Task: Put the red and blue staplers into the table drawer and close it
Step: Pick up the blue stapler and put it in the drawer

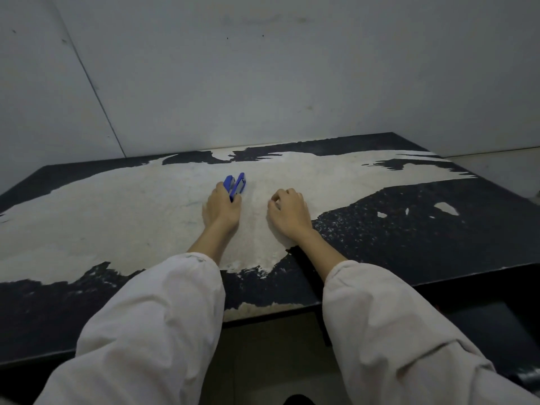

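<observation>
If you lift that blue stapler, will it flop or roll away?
Probably not floppy: the blue stapler looks like hard plastic and metal. Its hinged top gapes open, so it may swing. The left hand covers its rear end one-handed, so it seems light. Its long flat shape shouldn't roll.

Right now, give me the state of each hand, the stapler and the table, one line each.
blue stapler: on the table, hinged open in a V, held at its near end.
left hand: closed on the blue stapler.
right hand: fingers curled, resting on the table, seemingly empty.
table: dark coating badly worn, pale patches showing.
</observation>
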